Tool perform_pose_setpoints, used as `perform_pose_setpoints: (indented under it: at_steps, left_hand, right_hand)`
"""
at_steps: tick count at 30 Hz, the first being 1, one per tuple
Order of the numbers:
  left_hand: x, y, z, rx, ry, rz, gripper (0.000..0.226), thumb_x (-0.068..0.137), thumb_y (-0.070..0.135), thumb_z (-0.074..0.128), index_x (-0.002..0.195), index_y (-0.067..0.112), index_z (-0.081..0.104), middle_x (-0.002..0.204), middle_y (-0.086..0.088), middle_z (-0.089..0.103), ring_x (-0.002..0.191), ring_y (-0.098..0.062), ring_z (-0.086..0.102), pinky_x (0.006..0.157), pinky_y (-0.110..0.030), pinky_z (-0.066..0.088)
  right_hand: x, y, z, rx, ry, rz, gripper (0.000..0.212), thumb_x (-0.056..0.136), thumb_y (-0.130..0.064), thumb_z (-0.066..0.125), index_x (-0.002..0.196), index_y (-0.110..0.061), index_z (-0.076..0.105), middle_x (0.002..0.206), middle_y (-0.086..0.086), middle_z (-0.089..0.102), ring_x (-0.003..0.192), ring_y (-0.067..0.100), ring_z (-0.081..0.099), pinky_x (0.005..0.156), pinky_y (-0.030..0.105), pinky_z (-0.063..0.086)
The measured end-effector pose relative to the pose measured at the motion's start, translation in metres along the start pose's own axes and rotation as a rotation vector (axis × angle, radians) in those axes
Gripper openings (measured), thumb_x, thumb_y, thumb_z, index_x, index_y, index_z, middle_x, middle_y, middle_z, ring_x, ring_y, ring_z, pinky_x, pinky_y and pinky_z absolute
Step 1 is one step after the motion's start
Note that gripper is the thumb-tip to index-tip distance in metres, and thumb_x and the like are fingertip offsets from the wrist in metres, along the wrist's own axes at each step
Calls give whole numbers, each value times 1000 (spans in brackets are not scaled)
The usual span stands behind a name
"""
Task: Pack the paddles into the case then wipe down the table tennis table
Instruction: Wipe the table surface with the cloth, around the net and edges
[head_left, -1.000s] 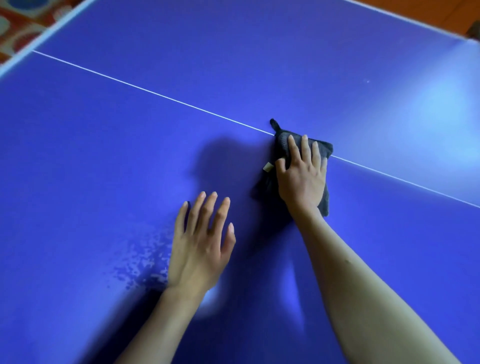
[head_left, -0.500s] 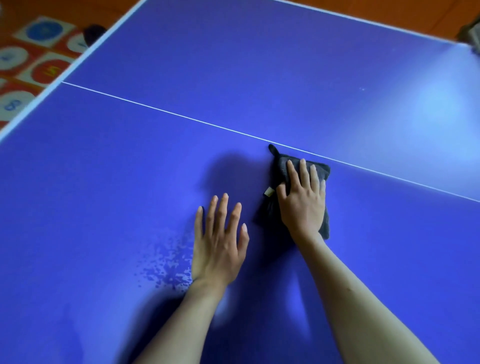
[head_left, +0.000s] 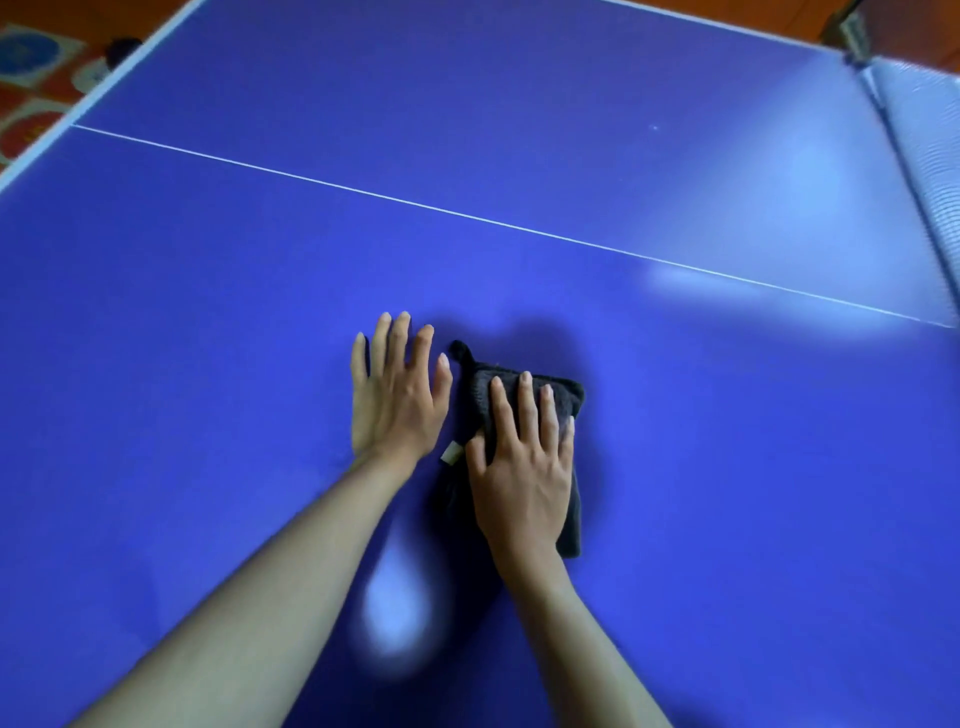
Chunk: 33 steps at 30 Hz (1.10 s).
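Right hand: flat, fingers straight, pressing a folded dark cleaning cloth onto the blue table tennis table; hanging loop and pale label show at the cloth's left edge. Left hand: flat on the bare surface just left of the cloth, fingers spread, holding nothing. White centre line: beyond both hands. Net: far right. Patterned floor mat: off the far-left corner. Change: a second ago the cloth lay against the centre line; it now sits well short of it, drawn toward the person. Status, judged: wiping stroke underway; paddles and case not in view.
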<state>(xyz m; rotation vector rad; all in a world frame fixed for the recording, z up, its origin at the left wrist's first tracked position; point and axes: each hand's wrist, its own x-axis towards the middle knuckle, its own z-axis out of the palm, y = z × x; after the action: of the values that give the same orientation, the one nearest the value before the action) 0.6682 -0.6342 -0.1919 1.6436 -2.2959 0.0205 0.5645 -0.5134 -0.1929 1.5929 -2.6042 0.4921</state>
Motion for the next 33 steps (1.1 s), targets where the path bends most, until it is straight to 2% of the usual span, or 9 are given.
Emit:
perform_pose_setpoints:
  at_steps: [5, 11, 16, 21, 27, 33]
  left_hand:
    - [-3, 2, -6, -14, 16, 13, 46, 108, 37, 29, 139, 11, 52, 150, -13, 50, 148, -35, 35, 121, -53, 25]
    - [-3, 0, -2, -38, 46, 20, 41, 109, 33, 33, 137, 11, 54, 148, -12, 52, 147, -34, 37, 120, -53, 26]
    - [-2, 0, 1, -46, 48, 20, 42, 109, 34, 33, 136, 11, 55, 148, -13, 53, 145, -34, 40, 118, -53, 30]
    - [-2, 0, 1, -20, 1, 18, 46, 110, 36, 33, 144, 12, 53, 153, -12, 50, 148, -32, 38, 120, -55, 29]
    - [-2, 0, 1, 21, -61, 23, 47, 109, 36, 33, 149, 17, 49, 163, -11, 38, 153, -29, 32, 123, -57, 23]
    - [-4, 0, 7, -16, -48, 38, 51, 109, 34, 39, 158, 20, 39, 167, -13, 30, 153, -32, 32, 120, -61, 27]
  right_hand:
    - [-73, 1, -13, -13, -12, 1, 63, 93, -40, 46, 156, -31, 48, 168, 3, 37, 156, 26, 31, 124, 54, 30]
    - [-69, 4, -16, -7, -48, -9, 67, 93, -43, 43, 160, -36, 40, 170, 1, 31, 159, 23, 25, 127, 54, 25]
    - [-8, 13, -5, 16, 3, 8, 68, 92, -45, 43, 158, -35, 43, 169, 2, 35, 158, 24, 27, 127, 53, 23]
    - [68, 15, 8, 4, -41, 31, 67, 93, -47, 39, 160, -37, 40, 170, 0, 32, 158, 23, 24, 128, 53, 18]
    - [159, 11, 28, 7, -57, -34, 64, 95, -45, 42, 159, -36, 42, 169, 0, 34, 157, 24, 25, 128, 52, 18]
    - [232, -7, 45, -5, -68, 4, 64, 96, -45, 42, 159, -35, 41, 169, 0, 33, 158, 25, 24, 129, 53, 16]
